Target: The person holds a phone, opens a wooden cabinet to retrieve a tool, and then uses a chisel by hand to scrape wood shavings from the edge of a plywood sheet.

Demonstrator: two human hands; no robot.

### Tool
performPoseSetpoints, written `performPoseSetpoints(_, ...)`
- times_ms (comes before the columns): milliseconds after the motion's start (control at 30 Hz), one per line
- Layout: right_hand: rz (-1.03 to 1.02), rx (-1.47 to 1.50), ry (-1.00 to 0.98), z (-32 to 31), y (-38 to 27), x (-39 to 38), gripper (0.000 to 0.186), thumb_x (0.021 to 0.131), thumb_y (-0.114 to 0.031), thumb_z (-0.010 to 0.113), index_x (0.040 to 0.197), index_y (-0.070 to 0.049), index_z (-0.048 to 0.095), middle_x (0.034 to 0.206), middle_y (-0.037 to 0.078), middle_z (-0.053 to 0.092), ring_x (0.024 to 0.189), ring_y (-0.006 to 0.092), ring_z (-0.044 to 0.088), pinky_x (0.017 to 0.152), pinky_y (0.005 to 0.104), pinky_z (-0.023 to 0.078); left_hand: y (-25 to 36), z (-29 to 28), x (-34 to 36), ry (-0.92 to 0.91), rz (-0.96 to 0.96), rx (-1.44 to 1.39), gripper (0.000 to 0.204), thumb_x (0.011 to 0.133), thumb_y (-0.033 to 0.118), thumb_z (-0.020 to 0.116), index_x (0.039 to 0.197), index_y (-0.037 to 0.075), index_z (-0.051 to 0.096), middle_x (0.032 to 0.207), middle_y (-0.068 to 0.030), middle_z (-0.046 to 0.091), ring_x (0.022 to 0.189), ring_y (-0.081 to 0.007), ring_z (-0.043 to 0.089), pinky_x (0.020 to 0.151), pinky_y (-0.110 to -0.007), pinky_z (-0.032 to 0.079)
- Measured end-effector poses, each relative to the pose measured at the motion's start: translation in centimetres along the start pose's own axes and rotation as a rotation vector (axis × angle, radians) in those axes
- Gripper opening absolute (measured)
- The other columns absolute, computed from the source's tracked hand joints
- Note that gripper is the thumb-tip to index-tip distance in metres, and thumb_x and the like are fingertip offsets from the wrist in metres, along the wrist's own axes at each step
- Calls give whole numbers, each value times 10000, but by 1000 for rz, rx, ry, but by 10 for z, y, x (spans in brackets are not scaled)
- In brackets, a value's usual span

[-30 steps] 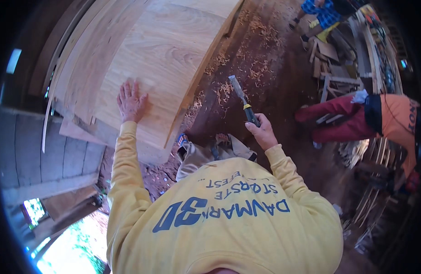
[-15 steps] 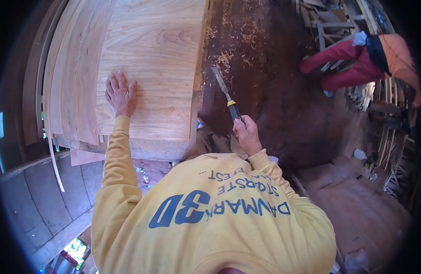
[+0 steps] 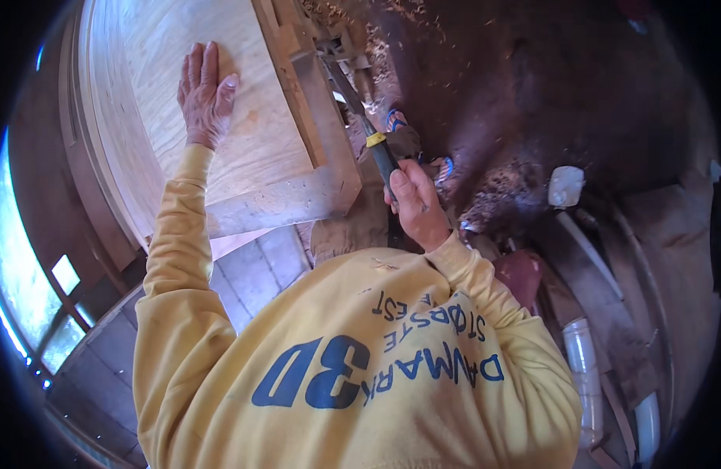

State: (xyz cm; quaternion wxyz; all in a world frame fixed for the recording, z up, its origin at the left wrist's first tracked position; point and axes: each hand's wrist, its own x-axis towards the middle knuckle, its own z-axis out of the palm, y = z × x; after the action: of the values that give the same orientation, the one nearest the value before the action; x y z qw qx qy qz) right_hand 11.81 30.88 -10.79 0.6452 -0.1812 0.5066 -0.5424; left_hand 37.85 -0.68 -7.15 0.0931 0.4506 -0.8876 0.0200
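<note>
My left hand (image 3: 206, 98) lies flat on a pale wooden panel (image 3: 255, 144), its fingers stretched out toward the far side. The panel rests on a wooden bench (image 3: 298, 191), whose edge runs along its right and near sides. In my right hand (image 3: 417, 202) is a wood chisel (image 3: 382, 156), gripped by its dark handle with a yellow collar. The chisel's blade points away from me, up and to the left, just right of the bench edge. Whether its tip touches anything, I cannot tell.
Wood shavings (image 3: 376, 55) lie on the brown dirt floor beyond the chisel. My sandalled feet (image 3: 445, 168) show beside the bench. To the right are a white container (image 3: 566, 186) and pale pipe-like pieces (image 3: 582, 359). Grey blocks (image 3: 255, 270) stand below the bench's near edge.
The view has turned, and the person in red trousers at the right has left it. The chisel now appears closer to the bench edge. My left hand stays flat on the panel.
</note>
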Motion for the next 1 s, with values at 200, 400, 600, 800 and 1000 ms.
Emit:
performPoseSetpoints(200, 6, 102, -50, 17, 30, -33, 282, 1069, -305, 505, 1085, -27, 547, 767, 6, 523, 696, 88, 488, 628, 276, 412, 0, -3, -5, -45, 18, -35, 830, 1001, 698, 324, 1574, 98, 369, 1637, -201, 296, 1516, -400, 242, 1224, -495, 172)
performPoseSetpoints(400, 13, 71, -148, 35, 50, -46, 285, 1059, -297, 514, 1102, -16, 530, 784, 67, 525, 699, 172, 521, 652, 358, 441, 6, -5, -3, -62, 23, -80, 854, 1002, 703, 307, 1572, 69, 358, 1630, -215, 298, 1516, -397, 243, 1224, -489, 174)
performPoseSetpoints(600, -112, -133, -76, 56, 55, -16, 275, 1038, -269, 544, 1042, 4, 514, 701, 203, 550, 636, 365, 590, 592, 438, 448, 5, -6, -2, -65, 13, -75, 864, 1000, 710, 295, 1575, 69, 349, 1635, -212, 286, 1520, -392, 233, 1226, -487, 169)
performPoseSetpoints(800, -138, -66, -84, 64, 54, -22, 269, 1032, -246, 542, 998, 18, 503, 685, 252, 562, 663, 460, 604, 575, 490, 448, 1, -6, -6, -70, 7, -70, 849, 1000, 697, 313, 1575, 73, 351, 1632, -211, 291, 1520, -391, 229, 1227, -480, 169)
performPoseSetpoints(1000, -145, -191, -35, 73, 57, -15, 278, 1017, -271, 546, 998, 4, 508, 720, 272, 593, 703, 485, 625, 596, 516, 461, 1, -6, -3, -62, 24, -65, 844, 998, 690, 325, 1575, 75, 350, 1633, -211, 290, 1519, -393, 230, 1227, -477, 171)
